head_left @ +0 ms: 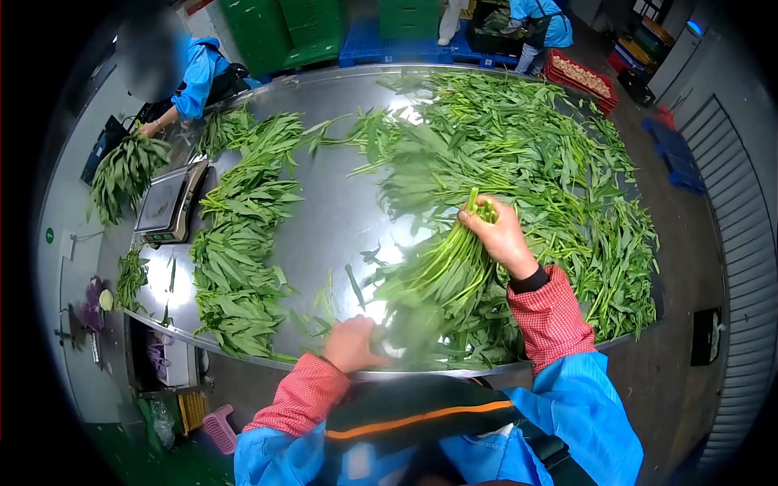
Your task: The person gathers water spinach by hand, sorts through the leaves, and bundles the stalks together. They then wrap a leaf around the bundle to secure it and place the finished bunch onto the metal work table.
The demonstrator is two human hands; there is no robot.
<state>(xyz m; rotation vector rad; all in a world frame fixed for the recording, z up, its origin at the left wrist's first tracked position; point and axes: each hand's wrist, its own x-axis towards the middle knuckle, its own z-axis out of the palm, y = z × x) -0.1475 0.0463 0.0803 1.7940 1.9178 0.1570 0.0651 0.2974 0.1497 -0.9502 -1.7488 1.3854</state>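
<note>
My right hand [498, 235] is closed around the stems of a bunch of water spinach [450, 263], whose leaves fan out to the lower left and look blurred. Close to the table's front edge is my left hand [352, 344], thumb apart from the fingers, with nothing visible in it. A few loose leaves lie just beyond that hand. To the right, a broad heap of loose water spinach [575, 202] covers the metal table [328, 194]. A row of bundled greens [235, 259] runs along the left side.
A weighing scale [166, 202] stands on the table's left part. Beyond it, a co-worker in a blue sleeve [198, 85] holds a bunch of greens [130, 170]. Green crates [259, 32] and a red crate [579, 77] stand past the far edge, where another person works.
</note>
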